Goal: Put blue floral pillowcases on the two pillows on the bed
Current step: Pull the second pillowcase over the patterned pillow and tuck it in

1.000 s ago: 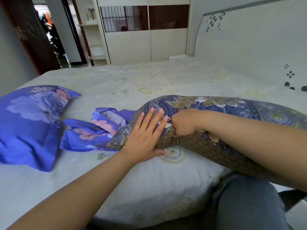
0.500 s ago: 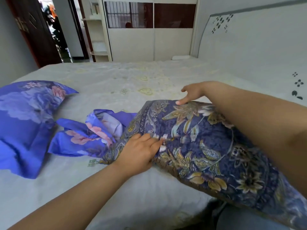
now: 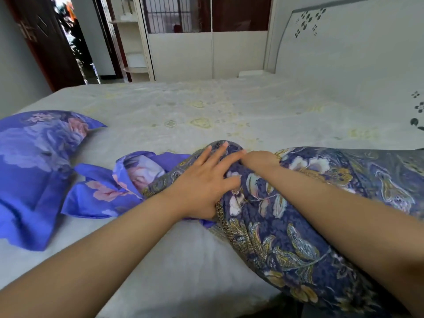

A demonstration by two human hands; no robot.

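The big bed (image 3: 229, 115) has a pale sheet with faint yellow shapes. It fills most of the view. A white headboard (image 3: 355, 53) with small dark flowers stands on the right.

A dark blue pillow (image 3: 286, 237) with gold and white flowers lies across the near right part of the bed. Half a second ago it was tipped up more, and its flat flowered face showed. Now its far end is bunched up under both hands.

The right hand (image 3: 259, 159) was up at the far edge of the pillow then. Now it has come down next to the left hand. Its grip is curled into the pillow cloth at the bunched end. The right forearm lies over the pillow and hides part of it.

The left hand (image 3: 202, 182) was curled on the pillow's edge before. Now its grip is wide, with straight fingers spread flat, pressing on the pillow's end.

One pillow in a blue floral pillowcase (image 3: 34, 161) lies at the far left, just as before. A second blue floral pillowcase (image 3: 107, 187), empty and rumpled, lies between that pillow and the left hand. It touches the dark pillow's end.

Past the bed are a white wardrobe (image 3: 183, 53), a small white shelf (image 3: 135, 42) and a dark brown door (image 3: 46, 47).
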